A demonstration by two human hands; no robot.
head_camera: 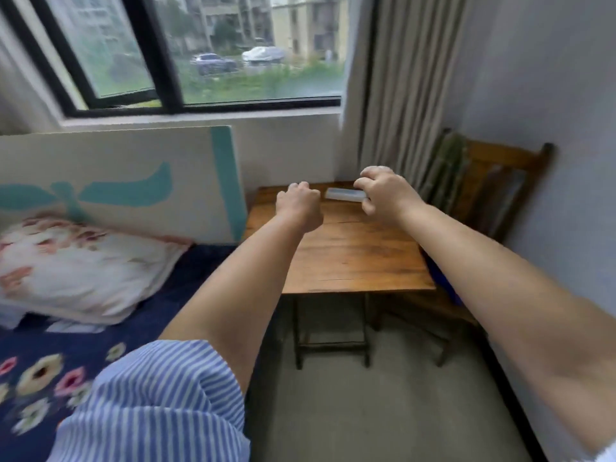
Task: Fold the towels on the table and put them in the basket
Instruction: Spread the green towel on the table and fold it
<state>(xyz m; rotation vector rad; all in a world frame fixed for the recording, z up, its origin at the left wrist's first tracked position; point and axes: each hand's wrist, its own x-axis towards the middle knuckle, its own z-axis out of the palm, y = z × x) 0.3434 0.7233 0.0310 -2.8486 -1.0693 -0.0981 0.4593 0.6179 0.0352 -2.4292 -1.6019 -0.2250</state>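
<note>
Sleeve: a blue-and-white striped sleeve (156, 405) fills the lower left corner, nearest the lens, on the left arm.
Right forearm: bare, it enters from the lower right edge and runs up to the table's far side.
Left hand: the left hand (299, 208) is above the far left part of the table, fingers curled into a loose fist – nothing shows inside it.
Right hand: the right hand (386, 191) is at the far right of the tabletop, fingers bent, thumb and fingertips pinching the right end of a small pale flat object (343, 194).
Pale object: white, oblong, blurred – whether it is a folded towel or a box I cannot tell; it sits near the table's back edge, between the two hands.
Table: a small wooden table (350, 258) on dark metal legs; the near half of the top is bare wood, with its front edge square to the view.
Left border: a bed with a dark blue flowered cover (43, 358) and a pillow (80, 271) lies just beside the table's left edge; a white-and-teal board (116, 181) leans on the wall behind.
Right border: a wooden chair (493, 188) stands just beside the table's right edge, by the curtain (410, 85).
Floor: grey floor (366, 411) lies open in front of the table.
Back: a black-framed window (166, 51) above.
Basket: none in view.
</note>
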